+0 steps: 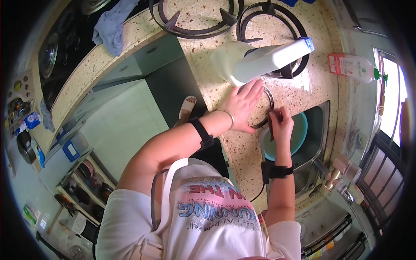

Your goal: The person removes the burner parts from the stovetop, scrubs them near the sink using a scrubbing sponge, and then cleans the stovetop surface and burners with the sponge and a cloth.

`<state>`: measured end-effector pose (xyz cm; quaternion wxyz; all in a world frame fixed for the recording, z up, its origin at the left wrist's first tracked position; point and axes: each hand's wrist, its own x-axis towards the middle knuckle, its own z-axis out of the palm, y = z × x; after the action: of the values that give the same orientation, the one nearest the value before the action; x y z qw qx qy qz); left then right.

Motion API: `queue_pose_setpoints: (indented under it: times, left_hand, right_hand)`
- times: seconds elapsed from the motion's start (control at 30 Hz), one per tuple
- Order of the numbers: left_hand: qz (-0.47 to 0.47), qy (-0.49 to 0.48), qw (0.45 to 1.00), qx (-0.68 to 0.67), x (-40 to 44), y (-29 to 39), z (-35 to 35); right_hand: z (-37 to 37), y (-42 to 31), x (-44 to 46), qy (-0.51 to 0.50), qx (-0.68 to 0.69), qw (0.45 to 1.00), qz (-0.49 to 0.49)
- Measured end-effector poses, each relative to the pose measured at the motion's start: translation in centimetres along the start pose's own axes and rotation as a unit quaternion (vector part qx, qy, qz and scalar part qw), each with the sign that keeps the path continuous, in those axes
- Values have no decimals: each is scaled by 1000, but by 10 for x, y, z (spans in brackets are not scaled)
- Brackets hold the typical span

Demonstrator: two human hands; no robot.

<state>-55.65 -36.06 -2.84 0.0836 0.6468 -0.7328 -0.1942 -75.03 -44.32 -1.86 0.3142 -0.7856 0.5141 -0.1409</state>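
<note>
My left hand (243, 106) lies flat with spread fingers over the near-left part of a dark metal ring (271, 97) on the speckled counter. The ring looks like a stove's pot-support ring, and my hand hides part of it. My right hand (282, 124) is closed at the ring's right edge, pinching a thin dark brown piece (271, 130) whose kind I cannot make out. Just beyond my left fingertips is a white plastic container (273, 60) with a blue end. A teal basin (305, 125) in the sink is right beside my right hand.
Two black pot-support rings (197, 32) (303, 32) lie farther back on the counter (242, 151). A pump bottle (353, 68) is at the right by the wall. The metal sink (320, 151) has a faucet (333, 177). A grey-blue cloth (113, 28) hangs over the left counter edge.
</note>
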Motion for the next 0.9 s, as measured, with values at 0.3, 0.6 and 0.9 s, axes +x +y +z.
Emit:
queue_pose_setpoints:
  times: [0.3, 0.6, 0.9]
  left_hand:
    - [0, 6, 1000, -4, 0, -1, 0]
    - [0, 2, 1000, 7, -1, 1, -2]
    - [2, 3, 1000, 11, -1, 0, -1]
  right_hand:
    - [2, 8, 27, -49, -42, 997, -30]
    - [6, -4, 55, -38, -44, 996, -64]
    - [6, -3, 69, -81, -90, 991, -63]
